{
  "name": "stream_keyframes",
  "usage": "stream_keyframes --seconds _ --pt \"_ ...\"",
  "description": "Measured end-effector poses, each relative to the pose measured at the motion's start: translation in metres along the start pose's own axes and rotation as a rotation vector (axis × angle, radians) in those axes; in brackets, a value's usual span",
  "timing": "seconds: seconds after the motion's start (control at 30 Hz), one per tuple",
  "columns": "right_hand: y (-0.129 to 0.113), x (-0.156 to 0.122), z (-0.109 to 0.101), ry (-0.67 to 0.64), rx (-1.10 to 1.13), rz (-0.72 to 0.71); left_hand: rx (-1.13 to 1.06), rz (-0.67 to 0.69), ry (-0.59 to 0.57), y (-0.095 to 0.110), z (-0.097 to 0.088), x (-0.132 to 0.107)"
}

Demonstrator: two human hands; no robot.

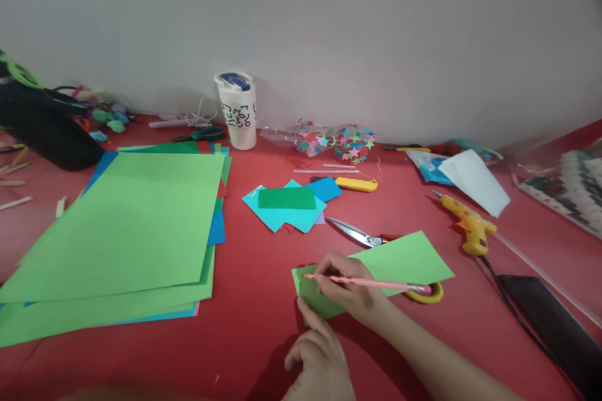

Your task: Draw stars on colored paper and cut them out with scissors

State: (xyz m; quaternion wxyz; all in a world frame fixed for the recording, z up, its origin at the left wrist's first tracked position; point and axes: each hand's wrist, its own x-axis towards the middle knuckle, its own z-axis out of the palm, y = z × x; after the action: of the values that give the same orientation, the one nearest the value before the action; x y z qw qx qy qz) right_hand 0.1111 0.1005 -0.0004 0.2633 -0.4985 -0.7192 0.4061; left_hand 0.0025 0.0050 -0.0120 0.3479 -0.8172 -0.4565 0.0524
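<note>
My right hand (345,285) grips a pink pencil (380,284) with a metal band and eraser at its upper end. The pencil's tip is at the left part of a light green paper strip (399,260), which lies slanted on the table. Part of the strip is hidden under this hand. Below it, my left hand (320,357) holds nothing; its index finger stretches to the strip's lower left edge while the other fingers bend loosely. Scissors (357,233) lie partly under the strip, with a yellow handle loop (430,292) showing past its lower edge.
A stack of green sheets (126,219) covers the left side. Cut paper pieces (286,198) and a yellow utility knife (357,184) lie ahead. Behind stand a white cup (239,113) and star confetti bags (352,143). A yellow glue gun (468,223) with cord lies right.
</note>
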Motion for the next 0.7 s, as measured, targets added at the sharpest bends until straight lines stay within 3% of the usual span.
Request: stream_keyframes --seconds 0.4,0.7 --pt "-0.0022 0.0012 0.0022 0.020 -0.005 0.000 0.001 0.013 -0.046 0.0001 -0.0007 -0.0007" --pt "0.0016 0.0008 0.0015 0.019 -0.011 -0.018 -0.011 -0.003 -0.007 -0.0024 -0.0019 0.0009"
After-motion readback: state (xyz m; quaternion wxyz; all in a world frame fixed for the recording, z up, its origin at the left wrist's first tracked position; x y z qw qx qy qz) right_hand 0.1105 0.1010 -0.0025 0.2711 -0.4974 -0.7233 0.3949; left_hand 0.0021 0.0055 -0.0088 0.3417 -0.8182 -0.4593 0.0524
